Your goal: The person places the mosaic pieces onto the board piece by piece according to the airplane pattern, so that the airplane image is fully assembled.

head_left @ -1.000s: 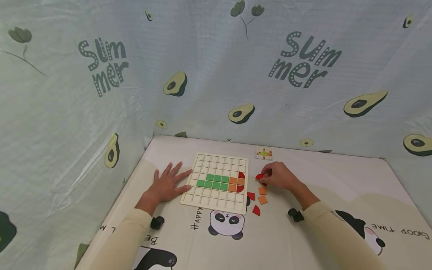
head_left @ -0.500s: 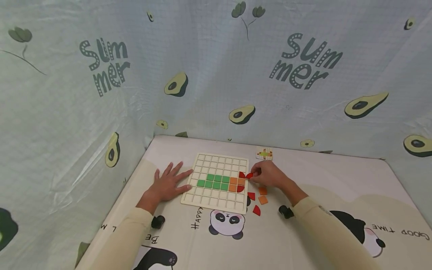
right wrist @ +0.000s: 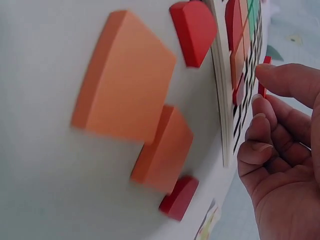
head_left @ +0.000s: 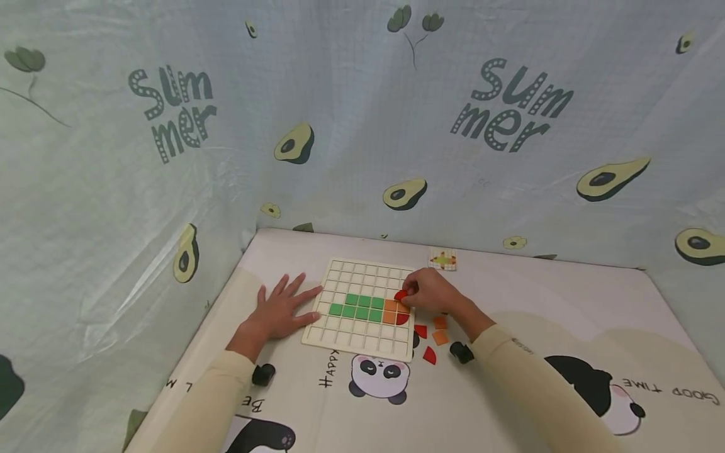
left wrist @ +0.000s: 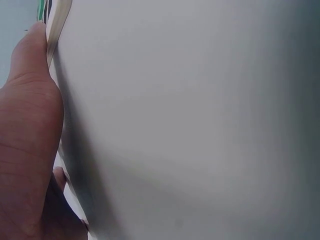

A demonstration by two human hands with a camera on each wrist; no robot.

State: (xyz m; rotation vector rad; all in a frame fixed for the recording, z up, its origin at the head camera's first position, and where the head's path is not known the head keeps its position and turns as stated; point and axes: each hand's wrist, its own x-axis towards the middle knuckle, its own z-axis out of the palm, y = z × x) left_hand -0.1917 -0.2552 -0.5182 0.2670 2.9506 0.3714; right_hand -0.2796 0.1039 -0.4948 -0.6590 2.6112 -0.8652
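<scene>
Red piece (right wrist: pixel 262 89), pinched by the right hand (head_left: pixel 430 290), has crossed from outside the board (head_left: pixel 354 338) to its three o'clock side; contact is unclear. Left hand (head_left: pixel 277 314), fingers spread, touches nine o'clock edge.

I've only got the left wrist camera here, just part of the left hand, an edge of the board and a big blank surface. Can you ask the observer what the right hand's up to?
Observer: The right hand is pinching a red piece at the right side of the board; I can't tell whether the piece touches down.
Operator: Anything loose off the board?
Observer: Yes, two orange squares and some red wedges lie to its right.
Operator: Anything else near it?
Observer: A small card with a coloured pattern on a grid, near the far right corner.
</scene>
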